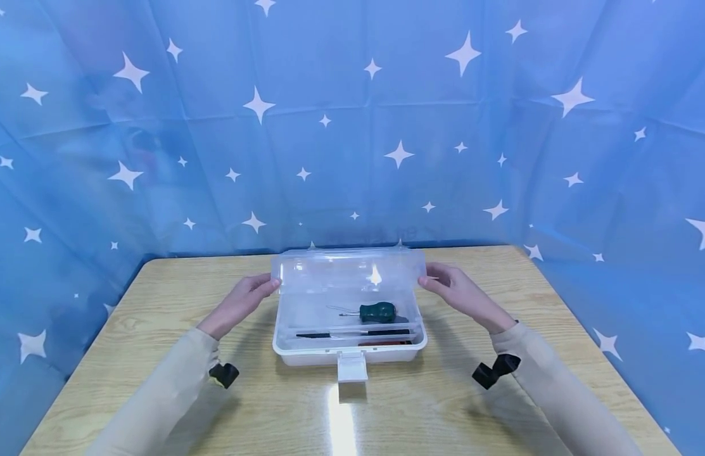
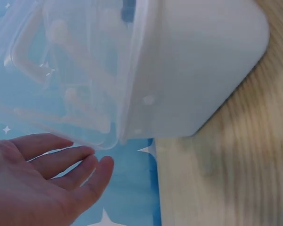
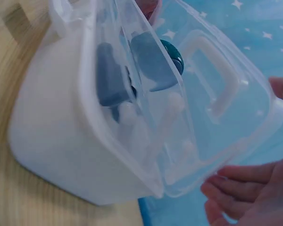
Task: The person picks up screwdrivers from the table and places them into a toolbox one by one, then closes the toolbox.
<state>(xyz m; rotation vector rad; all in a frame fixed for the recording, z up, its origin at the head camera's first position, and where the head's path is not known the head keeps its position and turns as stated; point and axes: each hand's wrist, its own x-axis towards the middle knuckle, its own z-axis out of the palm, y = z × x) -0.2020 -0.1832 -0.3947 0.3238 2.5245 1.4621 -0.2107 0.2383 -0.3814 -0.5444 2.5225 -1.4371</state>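
Note:
A white toolbox (image 1: 352, 359) stands on the table with its clear lid (image 1: 329, 269) raised. My left hand (image 1: 251, 296) holds the lid's left edge, its thumb over the near face; in the left wrist view the other fingers (image 2: 92, 150) reach along the edge. At the opposite side my right hand (image 1: 456, 290) holds the lid's right edge between thumb and fingers. Inside the box, a green-handled screwdriver (image 1: 377, 312) lies in the upper tray. Below it is a long black tool (image 1: 315, 335), and a red item (image 1: 386, 343) shows partly behind the front wall.
The box's white latch flap (image 1: 352, 367) hangs out at the front. A white carry handle (image 3: 221, 80) shows through the lid in the right wrist view. The wood-grain table (image 1: 187, 304) meets a blue star-patterned curtain (image 1: 352, 158) at its back and sides.

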